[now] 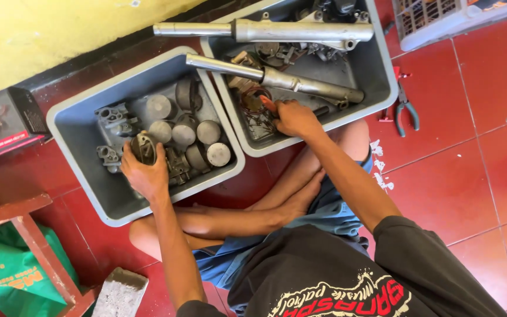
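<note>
Red tiled floor (470,176) under a yellow wall (60,29); person sits cross-legged on it, two grey plastic tubs in front of the knees; left tub (83,141) holds metal engine parts, a cluster of round pistons (198,138) in its middle and a carburettor body (112,120) toward its far left side; left hand (146,173) sits at the near edge of that cluster, fingers curled around a small dark metal part (143,147), gripping it from below; right tub (382,76) lies just beside the left tub, their corners touching or nearly so; two long silver fork tubes rest across it, upper fork tube (277,30) lying over the far rim, lower fork tube (283,79) slanting across the middle; right hand (294,117) rests inside the right tub at its near edge, fingers bent down around a small red-orange piece (268,104), pinching it, exact grip partly hidden; loose rings and small bits (253,111) lie under that hand; pliers (406,108) with dark handles on the floor just off the right tub's right side; white slotted crate (441,17) at the far right; red-and-black box (4,123) by the wall on the left; red wooden frame (24,229) and green bag (7,276) at the near left; grey block (121,290) beside them.
</note>
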